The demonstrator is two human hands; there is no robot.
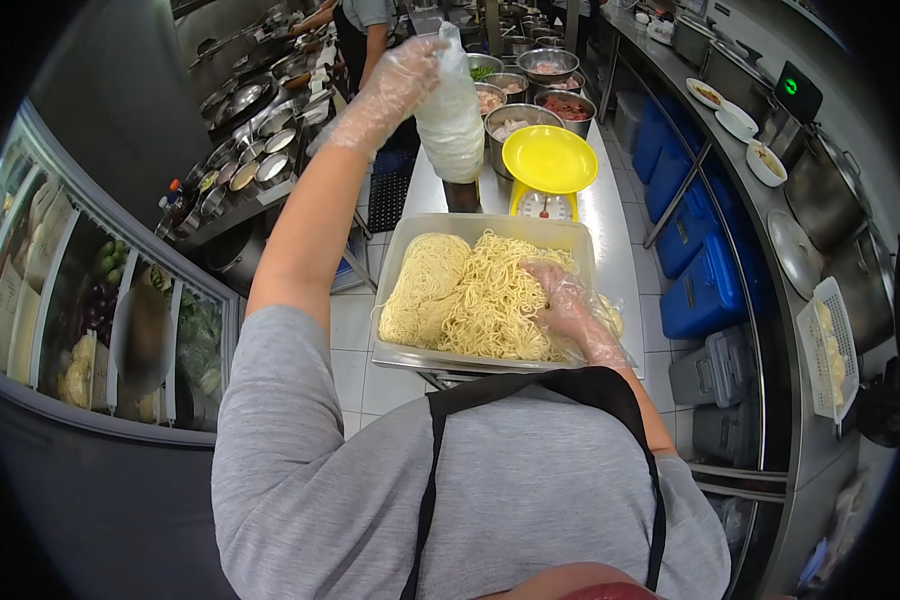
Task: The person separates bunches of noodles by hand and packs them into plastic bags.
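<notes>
My left hand (410,78), in a clear plastic glove, is raised at the upper left. Its fingers close on the top of a bundle of clear plastic bags (448,120), which hangs over a dark upright holder (461,196). A rectangular plastic tub (582,236) of yellow noodles (500,300) sits in front of me. One denser mound of noodles lies on the left, a looser heap on the right. My right hand (565,305), also gloved, is in the loose heap, fingers curled around noodles; its fingertips are partly hidden.
Behind the tub stands a yellow kitchen scale (550,160) with a round pan. Several metal bowls of ingredients (567,108) fill the table beyond. A glass-fronted fridge (120,300) is at left; blue bins (700,290) sit under the right counter. Another person (362,30) stands at the back.
</notes>
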